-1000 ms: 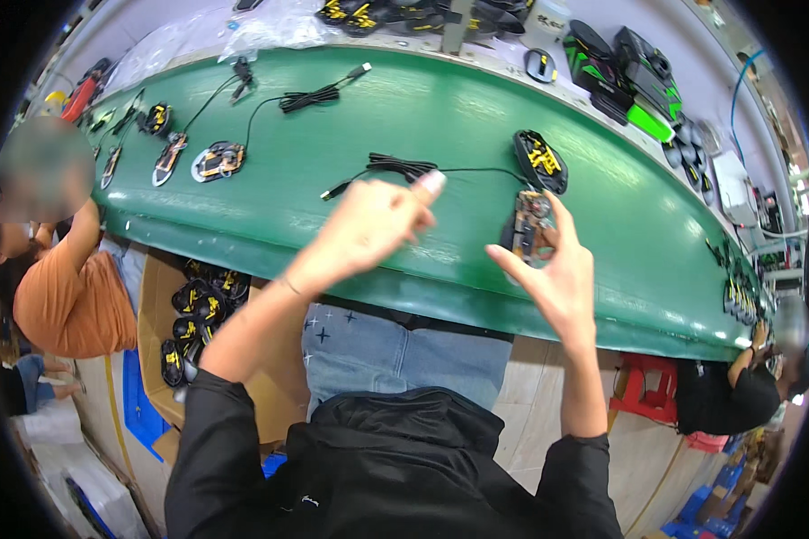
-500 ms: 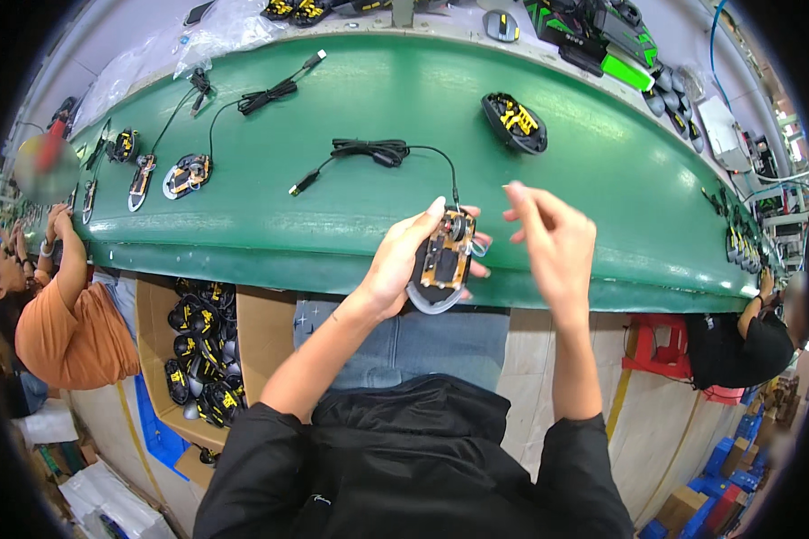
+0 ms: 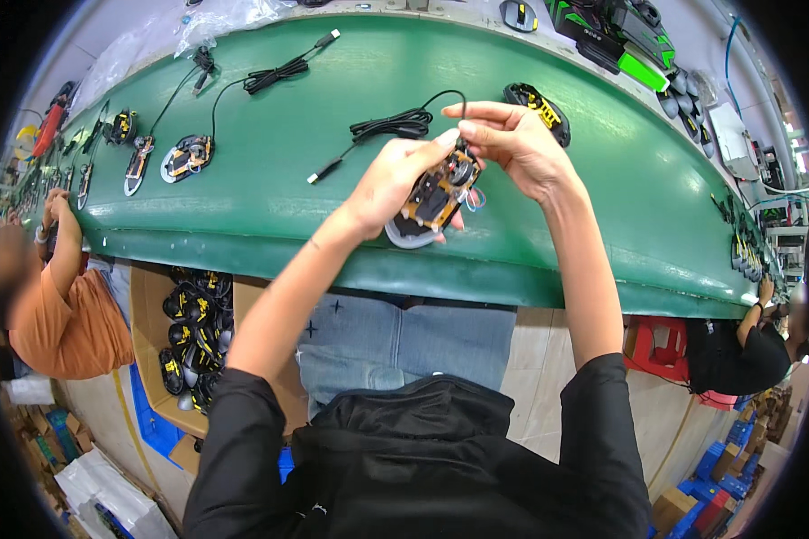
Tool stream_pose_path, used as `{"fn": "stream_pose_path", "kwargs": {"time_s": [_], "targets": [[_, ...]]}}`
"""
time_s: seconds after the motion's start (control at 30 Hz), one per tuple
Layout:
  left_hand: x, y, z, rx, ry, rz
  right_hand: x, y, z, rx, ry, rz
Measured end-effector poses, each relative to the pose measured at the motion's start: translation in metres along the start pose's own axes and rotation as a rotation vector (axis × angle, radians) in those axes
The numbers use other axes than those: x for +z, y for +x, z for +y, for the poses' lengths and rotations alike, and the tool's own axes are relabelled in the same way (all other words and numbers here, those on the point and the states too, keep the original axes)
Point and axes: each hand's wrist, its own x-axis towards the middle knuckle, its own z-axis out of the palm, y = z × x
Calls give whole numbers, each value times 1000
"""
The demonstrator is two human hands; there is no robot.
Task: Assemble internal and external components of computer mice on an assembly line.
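My left hand (image 3: 394, 184) is closed round an open mouse base (image 3: 433, 199), with its circuit board, scroll wheel and pale curved rim showing. At the top end of the base, my right hand (image 3: 517, 148) pinches the black cable where it leaves the mouse. From there the cable loops over to a tied black bundle (image 3: 391, 126) on the green belt, ending in a USB plug (image 3: 324, 171). Just behind my right hand lies a black mouse shell (image 3: 541, 112) with yellow parts inside, partly hidden by the hand.
More mouse bases with boards (image 3: 189, 159) and cables lie left on the green belt (image 3: 270, 202). A cardboard box (image 3: 153, 310) of black and yellow shells stands below. A finished-looking mouse (image 3: 519, 15) sits on the back ledge. Co-workers sit at both sides, near a red stool (image 3: 656, 346).
My left hand has carried the mouse base forward over the belt and tilted it. My right hand has come in from the right and taken hold of the cable at the base's top.
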Motion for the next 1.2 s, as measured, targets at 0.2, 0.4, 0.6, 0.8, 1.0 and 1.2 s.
{"fn": "stream_pose_path", "kwargs": {"time_s": [0.2, 0.4, 0.6, 0.8, 1.0, 1.2], "targets": [[-20, 33, -10, 43, 25, -3, -17, 4, 12, -180, -137, 114], [-13, 35, -8, 80, 45, 42, -17, -1, 0, -193, -265, 201], [-8, 33, -12, 122, 135, 69, -2, -4, 3, -236, -422, 346], [-9, 26, -17, 84, 172, 142, -9, 6, 14, -206, -387, 199], [-12, 27, -15, 105, 195, 113, -6, 7, 18, -267, -491, 267], [-19, 30, -9, 96, -53, 134, 13, 13, 28, -466, -311, 446]]}}
